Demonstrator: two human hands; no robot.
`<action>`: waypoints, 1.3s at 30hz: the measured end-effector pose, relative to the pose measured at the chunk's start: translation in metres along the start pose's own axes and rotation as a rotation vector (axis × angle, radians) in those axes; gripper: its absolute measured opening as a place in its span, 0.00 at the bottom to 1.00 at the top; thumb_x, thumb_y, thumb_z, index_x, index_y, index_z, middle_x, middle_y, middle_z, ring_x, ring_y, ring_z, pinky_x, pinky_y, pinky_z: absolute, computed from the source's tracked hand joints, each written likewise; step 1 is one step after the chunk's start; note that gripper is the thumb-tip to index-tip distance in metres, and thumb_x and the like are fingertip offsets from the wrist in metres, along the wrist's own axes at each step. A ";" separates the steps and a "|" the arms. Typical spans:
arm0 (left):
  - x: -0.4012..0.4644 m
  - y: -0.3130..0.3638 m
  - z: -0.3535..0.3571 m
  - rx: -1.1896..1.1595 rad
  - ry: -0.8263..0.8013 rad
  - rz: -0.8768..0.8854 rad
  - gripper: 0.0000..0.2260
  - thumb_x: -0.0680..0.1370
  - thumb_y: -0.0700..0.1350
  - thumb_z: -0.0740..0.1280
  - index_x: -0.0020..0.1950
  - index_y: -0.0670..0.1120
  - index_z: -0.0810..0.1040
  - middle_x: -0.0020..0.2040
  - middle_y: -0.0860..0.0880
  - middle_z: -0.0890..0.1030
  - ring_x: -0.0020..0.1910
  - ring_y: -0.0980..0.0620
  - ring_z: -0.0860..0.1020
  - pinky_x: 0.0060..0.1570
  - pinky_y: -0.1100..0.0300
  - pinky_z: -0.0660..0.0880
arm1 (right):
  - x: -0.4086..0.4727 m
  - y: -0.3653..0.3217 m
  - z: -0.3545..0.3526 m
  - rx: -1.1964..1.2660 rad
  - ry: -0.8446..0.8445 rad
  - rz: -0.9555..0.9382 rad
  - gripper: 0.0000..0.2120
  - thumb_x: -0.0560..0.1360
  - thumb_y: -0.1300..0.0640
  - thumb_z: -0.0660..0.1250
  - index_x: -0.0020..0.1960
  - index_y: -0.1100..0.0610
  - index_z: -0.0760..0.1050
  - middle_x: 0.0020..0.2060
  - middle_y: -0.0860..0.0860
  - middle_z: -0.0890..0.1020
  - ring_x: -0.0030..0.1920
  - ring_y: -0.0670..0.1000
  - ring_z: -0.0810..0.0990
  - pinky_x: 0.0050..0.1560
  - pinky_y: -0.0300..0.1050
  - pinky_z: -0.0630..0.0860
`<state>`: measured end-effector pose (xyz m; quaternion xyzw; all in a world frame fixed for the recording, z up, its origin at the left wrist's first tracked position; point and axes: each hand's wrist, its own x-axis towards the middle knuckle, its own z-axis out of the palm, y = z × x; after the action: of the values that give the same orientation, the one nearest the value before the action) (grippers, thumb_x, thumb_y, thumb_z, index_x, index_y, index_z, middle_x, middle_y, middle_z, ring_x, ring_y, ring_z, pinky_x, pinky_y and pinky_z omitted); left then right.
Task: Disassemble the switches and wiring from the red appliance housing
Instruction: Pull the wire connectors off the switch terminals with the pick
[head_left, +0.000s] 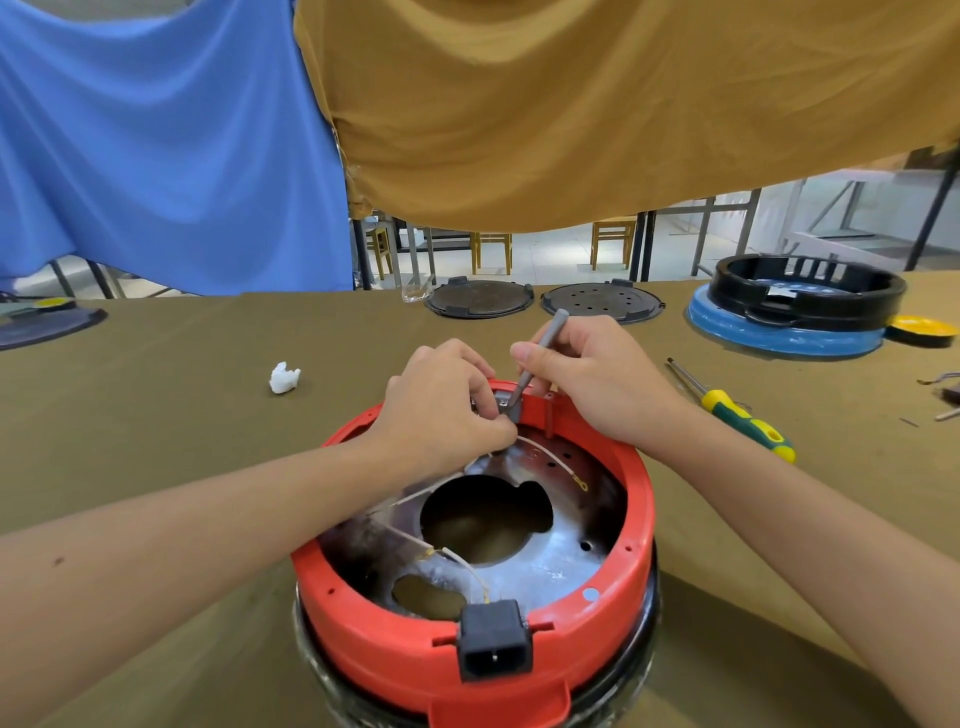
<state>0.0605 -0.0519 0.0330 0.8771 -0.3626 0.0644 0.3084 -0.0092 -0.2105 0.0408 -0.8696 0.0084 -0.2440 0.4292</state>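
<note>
Far left on the olive cloth-covered table (182, 467): a dark flat part (47, 325) with a yellow spot, cut off by the frame edge. Further in, a crumpled white scrap (283, 378), lying alone.

Centre, nearest the camera: the red housing (519, 654), round, open side up, seated on a black-rimmed base. Inside, a shiny metal plate (561, 561) with a large cut-out. Across the plate, thin white wires (550, 457) ending in ring terminals. On the near rim, a black power socket (494, 647), facing the camera.

At the far rim: left hand (441, 405), fingers curled, pinching a small metal switch part (503, 401) at the wall of the housing. Just to the right, touching distance: right hand (592, 379), fingers wrapped round a slim grey tool (540, 358), held like a pen, tip down on that same part.

Behind the hands, at the table's far edge: two dark round lids (480, 299), side by side, the right one perforated.

Right of the housing: a green-and-yellow screwdriver (737, 413), flat on the cloth, well apart from both hands. Further back right: a black ring-shaped housing (810, 288) stacked on a blue base (779, 332), a yellow dish (922, 330) just beside it. At the far right edge, small metal bits, too cropped to identify.
</note>
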 end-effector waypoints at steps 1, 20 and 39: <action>0.000 0.000 0.000 0.000 -0.002 0.000 0.06 0.66 0.47 0.75 0.30 0.50 0.82 0.49 0.62 0.75 0.53 0.55 0.70 0.57 0.44 0.71 | 0.000 0.000 0.000 0.015 0.001 0.003 0.12 0.80 0.51 0.67 0.43 0.57 0.81 0.32 0.48 0.82 0.38 0.50 0.82 0.47 0.49 0.77; -0.001 -0.001 -0.002 -0.017 -0.013 0.010 0.10 0.66 0.46 0.75 0.27 0.53 0.79 0.50 0.61 0.76 0.54 0.52 0.73 0.57 0.43 0.72 | -0.001 0.009 0.002 0.096 0.020 0.004 0.12 0.80 0.50 0.67 0.44 0.58 0.80 0.30 0.47 0.81 0.35 0.45 0.80 0.46 0.46 0.77; -0.003 -0.001 -0.003 0.004 -0.027 0.035 0.10 0.66 0.46 0.75 0.27 0.53 0.78 0.50 0.63 0.74 0.52 0.54 0.71 0.57 0.43 0.72 | 0.003 0.016 0.005 0.296 -0.007 0.144 0.15 0.79 0.53 0.69 0.41 0.63 0.81 0.27 0.47 0.79 0.29 0.40 0.73 0.41 0.38 0.69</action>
<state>0.0595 -0.0478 0.0342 0.8719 -0.3821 0.0589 0.3004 -0.0010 -0.2177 0.0275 -0.7949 0.0333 -0.2079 0.5690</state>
